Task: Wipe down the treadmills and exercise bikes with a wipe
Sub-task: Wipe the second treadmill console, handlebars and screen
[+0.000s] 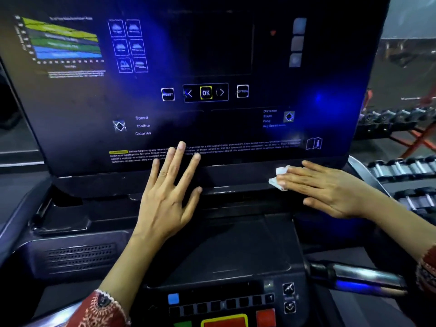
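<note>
A black treadmill console (212, 55) with printed buttons and a warning label fills the view. My right hand (325, 190) lies flat with straight fingers on a crumpled white wipe (279, 177), pressing it against the ledge at the console's lower right edge. Only the wipe's left end shows past my fingertips. My left hand (169, 192) is spread open, fingers straight, resting on the lower middle of the console over the warning text.
Below the hands lie a dark tray (236, 246) and a control strip with red, green and blue keys (224, 310). A chrome handlebar (358, 277) juts out at the right. Racks of dumbbells (401, 166) stand beyond the console's right side.
</note>
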`<state>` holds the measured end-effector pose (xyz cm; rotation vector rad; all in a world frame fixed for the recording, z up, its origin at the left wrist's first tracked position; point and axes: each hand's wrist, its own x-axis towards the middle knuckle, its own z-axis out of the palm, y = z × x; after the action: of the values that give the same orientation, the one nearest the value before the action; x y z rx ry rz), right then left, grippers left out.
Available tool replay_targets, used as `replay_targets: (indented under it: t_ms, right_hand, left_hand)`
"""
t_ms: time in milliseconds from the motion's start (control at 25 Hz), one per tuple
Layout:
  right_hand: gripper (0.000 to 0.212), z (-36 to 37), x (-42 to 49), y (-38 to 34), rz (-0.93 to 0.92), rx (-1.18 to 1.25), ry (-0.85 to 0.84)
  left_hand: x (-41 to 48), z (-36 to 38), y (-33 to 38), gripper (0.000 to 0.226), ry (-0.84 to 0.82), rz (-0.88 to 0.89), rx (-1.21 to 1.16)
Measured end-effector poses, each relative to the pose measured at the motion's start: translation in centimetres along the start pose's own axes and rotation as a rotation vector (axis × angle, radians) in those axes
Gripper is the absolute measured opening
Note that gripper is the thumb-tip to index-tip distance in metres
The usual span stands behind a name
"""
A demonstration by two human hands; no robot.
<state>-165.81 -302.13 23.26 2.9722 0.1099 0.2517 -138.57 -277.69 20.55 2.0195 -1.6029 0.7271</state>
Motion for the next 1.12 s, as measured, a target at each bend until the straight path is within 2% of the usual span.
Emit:
replay_targets:
  t_ms: [120,280,400,480,520,680,800,920,1000,1120]
  right_hand:
    - [0.048,-0.3,3.0,-0.3,-0.091,-0.063,0.045]
    - [0.048,-0.6,14.0,-4.8,-0.281,-0.109,0.155]
    - [0.044,-2.4,16.0,-3.3,-0.064,-0.208,0.326]
    - [0.044,-2.1,14.3,-2.8,0.099,-0.166,0.455]
    - [0.044,-1.3,13.3,-3.4,0.099,-0.13,0.482]
    - [0.035,-0.5,14.7,-6.3,-0.214,-0.124,0.378]
    - [0.044,-2.8,17.7,-4.9,-0.156,-0.219,0.382]
    - [0.055,-1.2,16.5,-5.0,-0.135,-0.199,0.327]
    - [0.055,0.0,16.1,-6.2,-0.206,-0.174,0.291]
    - [0.048,0.8,20.7,-9.6,-0.357,-0.136,0.251]
  left_hand:
    - [0.0,0.1,0.0,0.057,0.011,-0.005,0.012]
    - [0.9,-0.3,-1.6,0.056,0.079,-0.058,0.06]
    - [1.5,-0.8,-3.2,0.054,0.126,-0.074,0.069]
    - [1.4,-0.8,-3.5,0.054,0.141,-0.058,0.072]
    - [1.3,-0.7,-3.6,0.053,0.146,-0.055,0.073]
    - [1.1,-0.7,-4.3,0.054,0.149,-0.041,0.068]
    - [0.3,-1.1,-5.4,0.054,0.156,-0.052,0.074]
    - [-1.6,-1.7,-6.9,0.055,0.159,-0.113,0.077]
    - [-3.2,-2.2,-8.0,0.056,0.147,-0.156,0.086]
    - [-5.2,-2.6,-9.9,0.057,0.128,-0.195,0.103]
